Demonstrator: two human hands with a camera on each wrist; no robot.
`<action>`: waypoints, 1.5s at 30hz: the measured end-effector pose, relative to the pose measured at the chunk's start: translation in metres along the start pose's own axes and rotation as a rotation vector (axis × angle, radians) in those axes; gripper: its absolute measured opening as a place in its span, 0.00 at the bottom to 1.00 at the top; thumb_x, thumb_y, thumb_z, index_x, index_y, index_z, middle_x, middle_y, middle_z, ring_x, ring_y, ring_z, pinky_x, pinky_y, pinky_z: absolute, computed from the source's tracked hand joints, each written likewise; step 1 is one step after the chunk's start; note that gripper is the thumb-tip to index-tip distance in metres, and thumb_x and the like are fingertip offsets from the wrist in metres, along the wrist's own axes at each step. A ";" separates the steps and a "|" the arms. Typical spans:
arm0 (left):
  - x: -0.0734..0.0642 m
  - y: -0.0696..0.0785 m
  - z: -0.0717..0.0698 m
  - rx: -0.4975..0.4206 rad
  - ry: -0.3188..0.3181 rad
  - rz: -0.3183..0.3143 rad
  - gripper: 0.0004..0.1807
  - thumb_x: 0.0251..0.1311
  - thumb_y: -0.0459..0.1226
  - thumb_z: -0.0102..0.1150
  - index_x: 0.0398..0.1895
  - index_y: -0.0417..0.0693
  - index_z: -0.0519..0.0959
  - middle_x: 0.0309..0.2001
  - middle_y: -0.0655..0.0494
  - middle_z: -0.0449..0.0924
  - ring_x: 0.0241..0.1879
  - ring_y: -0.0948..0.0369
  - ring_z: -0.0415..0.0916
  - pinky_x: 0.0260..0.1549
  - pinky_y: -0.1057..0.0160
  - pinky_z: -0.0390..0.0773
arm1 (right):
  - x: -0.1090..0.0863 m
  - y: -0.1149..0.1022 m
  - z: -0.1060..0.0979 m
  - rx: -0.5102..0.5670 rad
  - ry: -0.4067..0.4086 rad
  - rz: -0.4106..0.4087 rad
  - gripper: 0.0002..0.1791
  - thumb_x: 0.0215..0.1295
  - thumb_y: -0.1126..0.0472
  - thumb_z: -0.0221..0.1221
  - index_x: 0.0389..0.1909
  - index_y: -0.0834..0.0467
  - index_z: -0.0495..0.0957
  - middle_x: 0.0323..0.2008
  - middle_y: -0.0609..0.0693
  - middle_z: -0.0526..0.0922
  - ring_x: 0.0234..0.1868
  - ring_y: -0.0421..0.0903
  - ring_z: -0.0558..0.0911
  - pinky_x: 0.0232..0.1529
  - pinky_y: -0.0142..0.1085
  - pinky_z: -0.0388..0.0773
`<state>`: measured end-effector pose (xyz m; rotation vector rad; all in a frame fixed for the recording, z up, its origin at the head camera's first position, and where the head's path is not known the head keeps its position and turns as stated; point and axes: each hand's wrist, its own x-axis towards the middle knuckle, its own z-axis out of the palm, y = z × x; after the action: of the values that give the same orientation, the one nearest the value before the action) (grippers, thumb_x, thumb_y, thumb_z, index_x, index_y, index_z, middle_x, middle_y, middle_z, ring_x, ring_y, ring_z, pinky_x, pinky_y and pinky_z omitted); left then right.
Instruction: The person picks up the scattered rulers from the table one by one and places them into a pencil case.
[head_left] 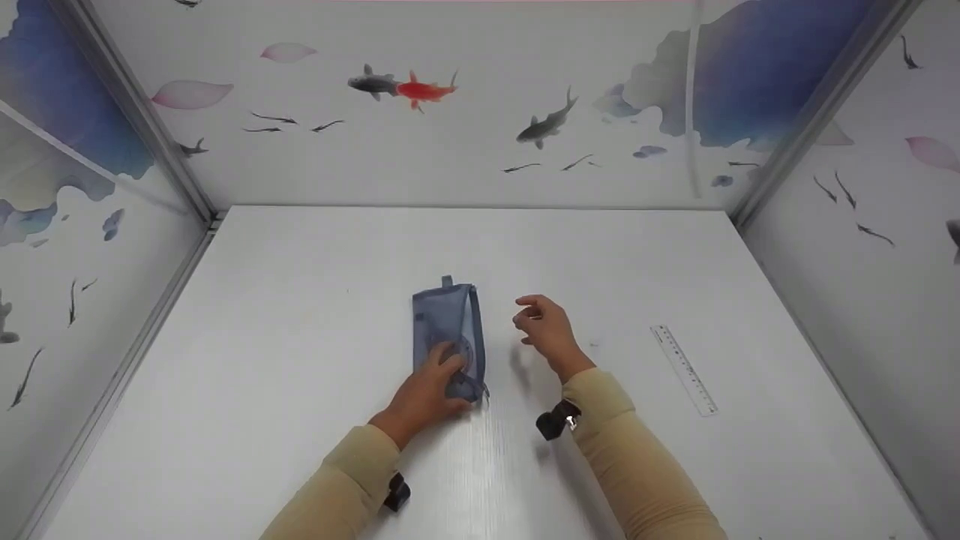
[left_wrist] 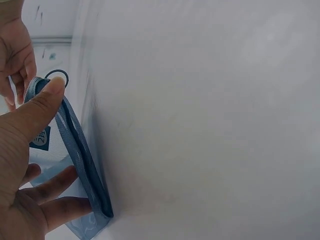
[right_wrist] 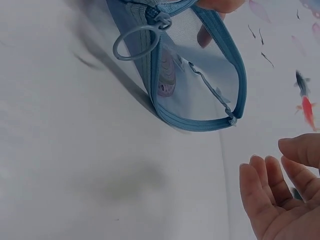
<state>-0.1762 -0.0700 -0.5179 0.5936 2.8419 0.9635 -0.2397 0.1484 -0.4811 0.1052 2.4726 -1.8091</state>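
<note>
A blue mesh zipper pouch (head_left: 435,319) lies on the white table, its zipped side gaping open in the right wrist view. My left hand (head_left: 431,390) holds it near the close end, the thumb (left_wrist: 42,107) at the zipper's end by the pull ring (left_wrist: 57,75) and the other fingers on the mesh. Through the opening a purplish oval object (right_wrist: 166,77) shows inside; its kind is unclear. To the right of the pouch and apart from it hovers my right hand (head_left: 551,330), fingers loosely bent, holding nothing.
A clear ruler (head_left: 684,370) lies on the table (head_left: 300,300) to the right of my right hand. White panels (head_left: 480,165) printed with fish and petals enclose the table at the back and both sides.
</note>
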 end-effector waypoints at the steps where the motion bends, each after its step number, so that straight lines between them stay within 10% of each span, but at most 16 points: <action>1: 0.000 0.000 0.000 -0.003 0.000 0.000 0.34 0.45 0.42 0.76 0.57 0.51 0.72 0.69 0.39 0.57 0.57 0.41 0.71 0.53 0.45 0.74 | 0.000 0.000 -0.002 -0.006 0.001 -0.007 0.18 0.65 0.67 0.55 0.56 0.62 0.74 0.41 0.56 0.78 0.45 0.51 0.79 0.43 0.43 0.81; 45: 0.001 -0.001 0.004 0.040 0.005 -0.008 0.34 0.44 0.45 0.75 0.57 0.52 0.72 0.69 0.39 0.57 0.56 0.40 0.73 0.50 0.45 0.76 | -0.027 0.011 -0.058 -0.776 0.000 -0.318 0.37 0.61 0.54 0.66 0.68 0.58 0.64 0.67 0.63 0.65 0.68 0.60 0.63 0.65 0.53 0.63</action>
<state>-0.1767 -0.0678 -0.5213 0.5844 2.8717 0.9105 -0.2134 0.2067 -0.4710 -0.3468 3.1136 -0.7786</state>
